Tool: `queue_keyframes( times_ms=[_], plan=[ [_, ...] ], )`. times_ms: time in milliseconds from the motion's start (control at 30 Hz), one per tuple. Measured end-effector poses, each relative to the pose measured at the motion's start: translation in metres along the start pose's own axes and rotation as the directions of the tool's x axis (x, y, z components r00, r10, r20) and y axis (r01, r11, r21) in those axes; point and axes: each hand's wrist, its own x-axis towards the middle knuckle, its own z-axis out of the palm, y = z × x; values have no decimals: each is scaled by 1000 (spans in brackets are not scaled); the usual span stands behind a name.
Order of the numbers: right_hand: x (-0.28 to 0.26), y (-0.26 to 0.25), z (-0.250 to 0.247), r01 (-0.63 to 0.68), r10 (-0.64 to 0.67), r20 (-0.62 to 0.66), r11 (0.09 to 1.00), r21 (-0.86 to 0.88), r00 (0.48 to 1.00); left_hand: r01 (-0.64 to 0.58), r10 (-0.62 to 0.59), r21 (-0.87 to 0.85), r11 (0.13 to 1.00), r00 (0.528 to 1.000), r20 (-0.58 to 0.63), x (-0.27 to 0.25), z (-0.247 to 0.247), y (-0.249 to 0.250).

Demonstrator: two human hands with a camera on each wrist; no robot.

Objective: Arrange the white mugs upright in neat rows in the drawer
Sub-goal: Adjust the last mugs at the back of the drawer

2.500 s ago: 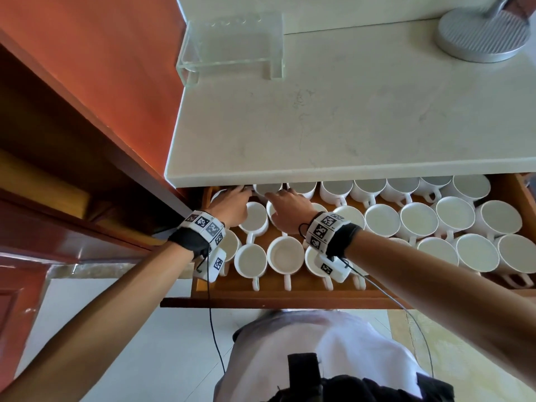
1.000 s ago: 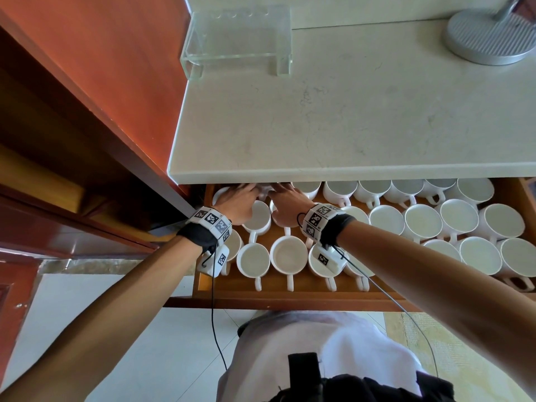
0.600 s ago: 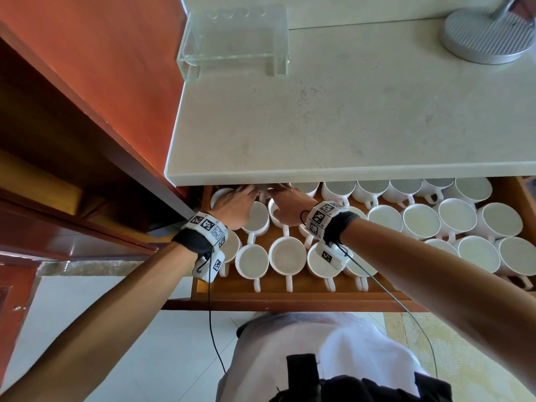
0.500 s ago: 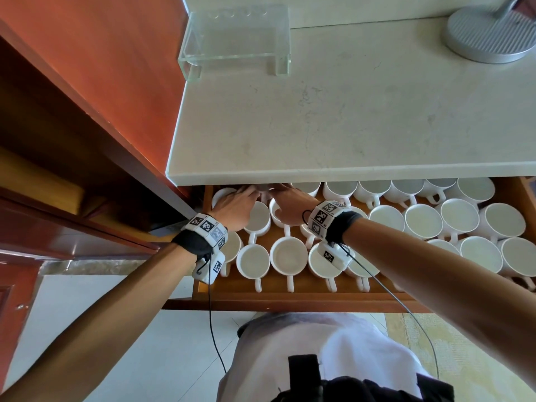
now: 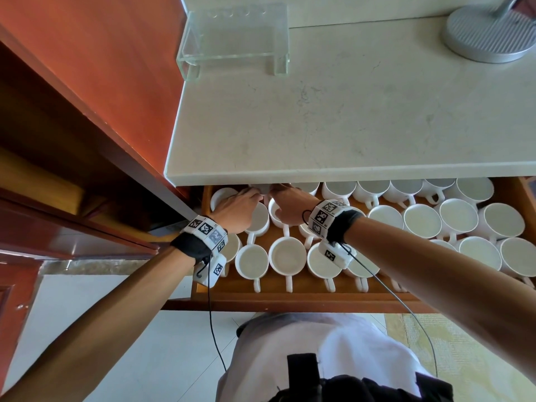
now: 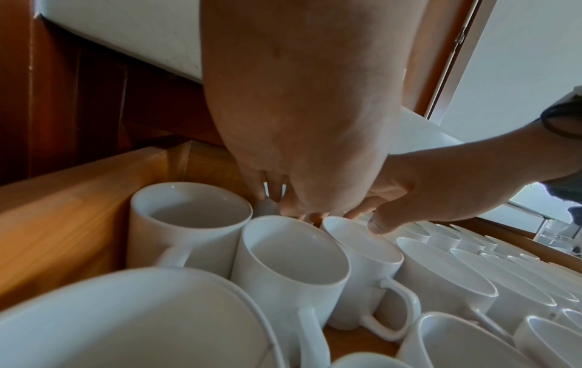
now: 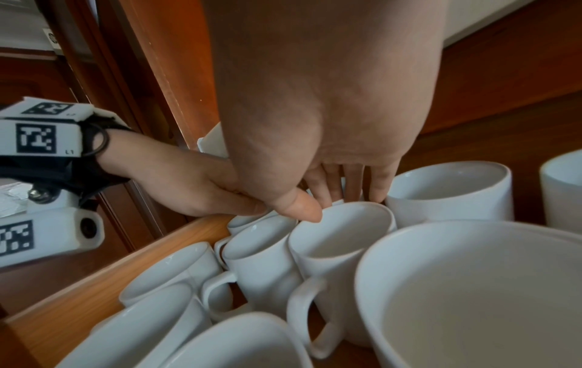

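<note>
Both hands are reaching under the table (image 5: 348, 117) edge at the drawer's (image 5: 290, 297) 11 o'clock corner. The left hand (image 5: 236, 208) and right hand (image 5: 290, 206) meet on one back-row mug (image 5: 262, 189), but I can't tell whether either is gripping it. The other mugs (image 5: 287, 258) stand upright.

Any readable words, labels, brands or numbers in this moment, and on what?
"L" plus one unclear character: tiny print beside the square code on the left wristband.
Right wristband: square codes only, no words.
White mugs: no print visible.
Pale label at the cabinet: too blurred to read.
</note>
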Motion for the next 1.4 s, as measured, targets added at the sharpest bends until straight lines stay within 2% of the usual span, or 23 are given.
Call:
queue_keyframes(
  times_ms=[267,400,600,867,1400],
  plan=[
    [3,2,2,24,-24,-6,1000,15,1000,11,-11,-12,1000,1000,-8,4,-2,0],
    [4,3,6,37,-37,14,999,-6,999,22,-23,13,1000,999,28,8,1,-8],
    [8,3,8,21,-20,36,1000,-21,999,32,-35,63,997,999,39,9,3,-8],
    [10,4,6,-19,18,27,1000,22,999,38,-40,31,999,998,58,8,5,-5],
    [1,6,5,15,-14,30,1000,-22,999,25,-35,101,995,995,96,8,-2,0]
  ],
)
